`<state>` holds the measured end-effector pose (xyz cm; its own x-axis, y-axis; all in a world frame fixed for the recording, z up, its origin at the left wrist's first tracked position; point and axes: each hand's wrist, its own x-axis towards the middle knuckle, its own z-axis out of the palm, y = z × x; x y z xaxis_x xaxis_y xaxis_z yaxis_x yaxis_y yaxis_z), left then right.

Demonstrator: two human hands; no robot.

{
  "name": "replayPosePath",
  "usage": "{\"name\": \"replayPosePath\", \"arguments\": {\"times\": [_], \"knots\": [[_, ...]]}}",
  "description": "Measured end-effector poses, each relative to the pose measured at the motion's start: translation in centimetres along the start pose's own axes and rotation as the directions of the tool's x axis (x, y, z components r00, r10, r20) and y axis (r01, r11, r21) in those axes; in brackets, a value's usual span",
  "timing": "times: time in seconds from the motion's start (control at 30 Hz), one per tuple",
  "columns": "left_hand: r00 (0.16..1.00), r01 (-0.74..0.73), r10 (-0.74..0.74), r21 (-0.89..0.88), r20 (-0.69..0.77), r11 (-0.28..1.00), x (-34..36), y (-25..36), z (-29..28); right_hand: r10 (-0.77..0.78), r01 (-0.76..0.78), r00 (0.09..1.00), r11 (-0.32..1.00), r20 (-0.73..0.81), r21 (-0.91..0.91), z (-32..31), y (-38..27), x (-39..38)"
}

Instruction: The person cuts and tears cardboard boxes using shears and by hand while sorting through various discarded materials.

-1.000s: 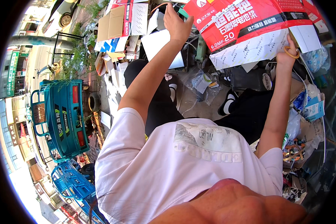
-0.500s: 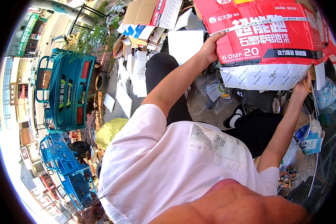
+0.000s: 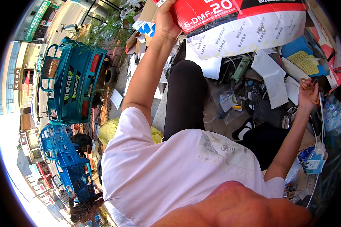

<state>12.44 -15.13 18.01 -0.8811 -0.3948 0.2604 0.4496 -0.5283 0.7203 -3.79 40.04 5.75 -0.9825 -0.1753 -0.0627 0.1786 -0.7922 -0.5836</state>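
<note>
My left hand (image 3: pixel 167 22), high in the middle, grips the near left edge of a large red flattened cardboard carton (image 3: pixel 246 36) with a white printed flap along its bottom. My right hand (image 3: pixel 307 92), at the right, is closed on scissors (image 3: pixel 312 87) with orange handles, apart from the carton and below its right end. Under the carton lie white board pieces (image 3: pixel 268 77), a pale green metal object (image 3: pixel 240 69), a blue and yellow piece (image 3: pixel 303 58) and a clear plastic bag (image 3: pixel 223 98) on the ground, between and beyond my legs.
Two blue cargo tricycles (image 3: pixel 72 83) stand on the left beside a loose tyre (image 3: pixel 110 75) and weeds (image 3: pixel 106 30). A yellow sack (image 3: pixel 108 132) is behind my left arm. Loose paper and card (image 3: pixel 115 98) lie near it. Plastic bags and scrap (image 3: pixel 331 113) crowd the right edge.
My left hand, open a second ago, took hold of the carton and has lifted it up and leftward. My right hand has come away from the carton's right end with the scissors.
</note>
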Motion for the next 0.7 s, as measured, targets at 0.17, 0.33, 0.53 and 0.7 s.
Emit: {"name": "replayPosePath", "arguments": {"times": [0.17, 0.33, 0.53, 0.7], "knots": [[0.978, -0.153, 0.158, 0.049, -0.133, 0.987, 6.3, 5.2, -8.3, 0.088, -0.096, 0.992, 0.992, -0.094, -0.082, 1.4, 2.0, -0.6], [0.899, -0.041, 0.112, 0.175, -0.423, 0.984, 13.5, 5.2, -24.7, 0.047, -0.078, 0.985, 0.979, -0.165, -0.186, 2.6, 2.3, -1.4], [0.396, 0.554, 0.002, 0.24, -0.918, 0.797, 11.2, -0.2, -35.9, 0.12, -0.131, 0.981, 0.989, -0.153, -0.063, 1.8, 1.7, -1.2], [0.532, 0.638, -0.263, 0.176, -0.805, 0.75, 9.2, -6.3, -25.2, 0.118, -0.122, 0.977, 0.992, -0.177, -0.013, 3.2, 1.2, -2.1]]}}
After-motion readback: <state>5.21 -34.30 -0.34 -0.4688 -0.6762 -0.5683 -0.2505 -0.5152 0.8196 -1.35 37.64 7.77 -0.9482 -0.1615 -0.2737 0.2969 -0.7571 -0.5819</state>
